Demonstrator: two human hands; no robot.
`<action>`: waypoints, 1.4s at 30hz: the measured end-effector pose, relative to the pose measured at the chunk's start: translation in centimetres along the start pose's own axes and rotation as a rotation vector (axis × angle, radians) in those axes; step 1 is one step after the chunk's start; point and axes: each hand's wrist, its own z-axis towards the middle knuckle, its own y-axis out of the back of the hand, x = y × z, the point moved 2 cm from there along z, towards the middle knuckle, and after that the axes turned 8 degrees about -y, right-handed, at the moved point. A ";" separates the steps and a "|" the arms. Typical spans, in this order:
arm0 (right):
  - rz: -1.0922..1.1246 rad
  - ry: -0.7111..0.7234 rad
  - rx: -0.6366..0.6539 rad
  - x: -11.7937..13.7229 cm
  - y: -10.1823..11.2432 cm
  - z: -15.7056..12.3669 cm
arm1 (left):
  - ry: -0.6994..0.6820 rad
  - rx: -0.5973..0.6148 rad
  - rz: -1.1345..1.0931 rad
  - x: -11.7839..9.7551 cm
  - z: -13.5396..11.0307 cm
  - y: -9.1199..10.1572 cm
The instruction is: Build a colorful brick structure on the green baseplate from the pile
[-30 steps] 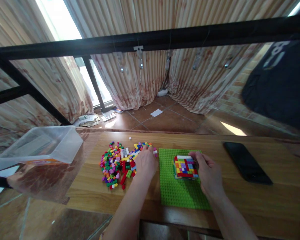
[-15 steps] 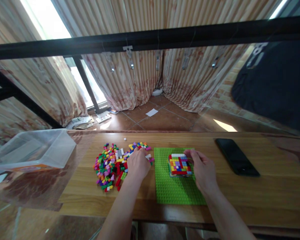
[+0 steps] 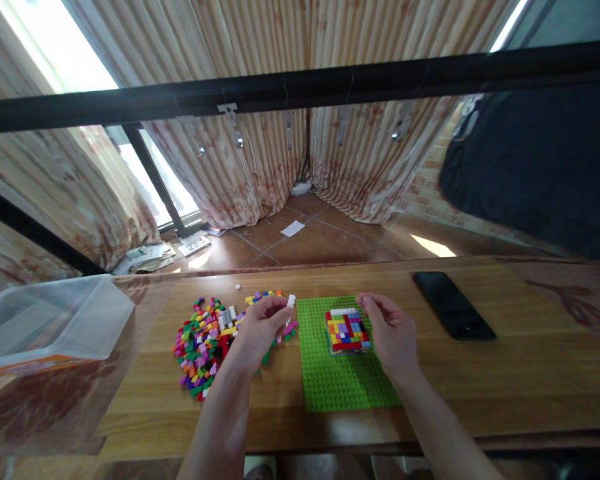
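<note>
A green baseplate (image 3: 340,380) lies on the wooden table (image 3: 480,387). On it stands a multicoloured block of small bricks (image 3: 347,331). My right hand (image 3: 391,333) rests beside the block's right side, fingers curled near its top edge. My left hand (image 3: 263,325) is lifted a little above a heap of loose coloured bricks (image 3: 205,337) and pinches a small white brick (image 3: 291,301) between its fingertips, left of the baseplate.
A black phone (image 3: 453,305) lies to the right of the baseplate. A clear plastic tub (image 3: 55,323) sits at the far left. A black bar (image 3: 300,90) crosses above. Curtains and a tiled floor lie beyond the table's far edge.
My left hand has risen from the heap with a white brick in its fingertips. My right hand stays by the block. The camera has tilted a little.
</note>
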 end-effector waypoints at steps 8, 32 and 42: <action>-0.280 0.416 0.271 3.3 -1.0 -3.1 | 0.155 0.123 -0.372 -0.5 -0.9 -3.1; -0.499 0.412 0.237 2.5 2.4 -1.0 | 0.097 0.061 -0.146 0.0 -0.5 -4.8; -0.500 0.342 0.409 1.0 2.6 -1.1 | 0.081 0.050 -0.064 0.9 -0.7 -5.0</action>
